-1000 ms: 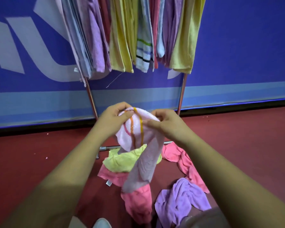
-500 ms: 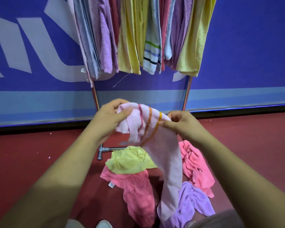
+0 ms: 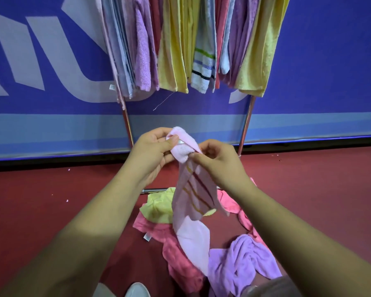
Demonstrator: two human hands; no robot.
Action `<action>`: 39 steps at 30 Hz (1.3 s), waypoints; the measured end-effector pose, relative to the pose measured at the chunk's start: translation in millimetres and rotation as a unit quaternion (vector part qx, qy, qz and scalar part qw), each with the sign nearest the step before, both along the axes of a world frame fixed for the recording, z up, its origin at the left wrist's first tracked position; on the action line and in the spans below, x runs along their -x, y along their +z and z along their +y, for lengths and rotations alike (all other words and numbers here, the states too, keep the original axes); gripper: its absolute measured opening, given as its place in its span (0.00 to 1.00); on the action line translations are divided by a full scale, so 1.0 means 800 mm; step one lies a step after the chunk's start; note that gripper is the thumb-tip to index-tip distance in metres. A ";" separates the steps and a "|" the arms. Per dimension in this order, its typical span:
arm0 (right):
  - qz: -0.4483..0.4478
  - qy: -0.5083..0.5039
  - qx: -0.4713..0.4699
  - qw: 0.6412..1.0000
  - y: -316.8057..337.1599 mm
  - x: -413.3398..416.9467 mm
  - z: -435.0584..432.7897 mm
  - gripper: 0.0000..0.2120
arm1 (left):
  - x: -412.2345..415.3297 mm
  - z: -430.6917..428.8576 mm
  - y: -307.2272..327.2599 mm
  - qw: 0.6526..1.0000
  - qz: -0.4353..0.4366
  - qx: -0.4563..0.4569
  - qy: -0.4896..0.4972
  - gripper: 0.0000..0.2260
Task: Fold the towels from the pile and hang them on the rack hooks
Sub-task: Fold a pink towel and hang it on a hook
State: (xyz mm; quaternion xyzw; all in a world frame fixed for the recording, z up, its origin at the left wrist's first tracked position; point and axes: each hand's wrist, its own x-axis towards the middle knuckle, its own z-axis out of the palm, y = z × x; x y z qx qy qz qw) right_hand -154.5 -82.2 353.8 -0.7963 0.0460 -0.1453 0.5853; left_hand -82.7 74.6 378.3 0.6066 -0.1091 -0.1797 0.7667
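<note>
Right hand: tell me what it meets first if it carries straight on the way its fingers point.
The right hand points leftward and pinches the pale pink striped towel; just beyond that bunch it would likely meet the left hand gripping it, though depth is unclear.

Hanging towels (image 3: 174, 50) crowd the upper centre of the frame; below their hems the gap between the two rack posts (image 3: 246, 123) is open, though the pink striped towel (image 3: 193, 196) dangles before it. Loose towels (image 3: 242, 260) clutter the lower-centre floor (image 3: 41, 200); its left and right lie bare.
</note>
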 end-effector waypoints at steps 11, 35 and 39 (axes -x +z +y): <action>0.013 -0.023 -0.015 1.000 0.012 -0.006 -0.017 0.08 | -0.021 0.023 -0.004 0.990 -0.071 -0.114 0.049 0.07; 0.060 -0.176 -0.006 0.982 -0.025 -0.010 -0.121 0.05 | -0.043 0.067 -0.012 0.892 -0.157 -0.417 0.073 0.08; 0.052 -0.131 -0.083 0.987 -0.009 -0.004 -0.103 0.02 | -0.018 0.047 0.003 0.967 -0.062 -0.237 -0.073 0.08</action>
